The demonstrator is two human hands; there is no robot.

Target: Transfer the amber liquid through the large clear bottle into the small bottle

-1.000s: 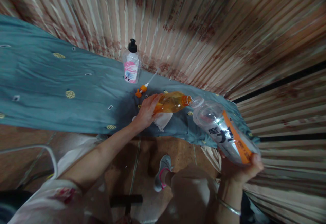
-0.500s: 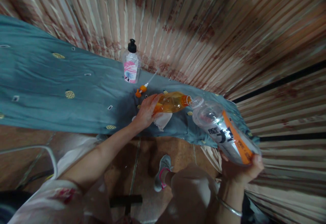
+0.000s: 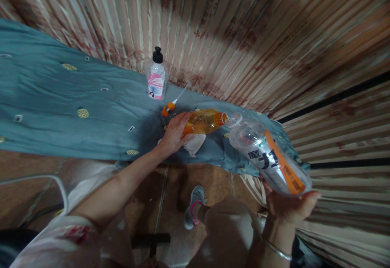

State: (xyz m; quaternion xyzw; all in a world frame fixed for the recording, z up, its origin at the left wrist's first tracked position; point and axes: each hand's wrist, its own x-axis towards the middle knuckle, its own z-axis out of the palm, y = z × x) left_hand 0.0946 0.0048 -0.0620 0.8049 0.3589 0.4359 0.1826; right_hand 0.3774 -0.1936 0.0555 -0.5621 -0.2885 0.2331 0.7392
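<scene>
My left hand (image 3: 175,134) is wrapped round the lower part of an orange bottle (image 3: 203,121), which lies tilted on its side with its open neck to the right. That neck meets the mouth of a large clear bottle (image 3: 268,158) with an orange, black and silver label. Whether the two rims touch I cannot tell. My right hand (image 3: 288,205) holds the clear bottle from beneath near its base, thumb out to the side. Beside my left hand lie an orange pump head (image 3: 168,108) with a clear tube and a white crumpled tissue (image 3: 195,144).
A clear pump bottle (image 3: 157,83) with a black top and pink label stands at the back. Underneath is a teal patterned cloth (image 3: 55,109). A pleated curtain (image 3: 195,28) hangs behind, with dark bars at right. Below are my legs and a grey shoe (image 3: 195,207).
My right hand has shifted slightly along the base of the clear bottle, its thumb moving outward. The clear bottle has turned a little; the orange bottle has barely moved.
</scene>
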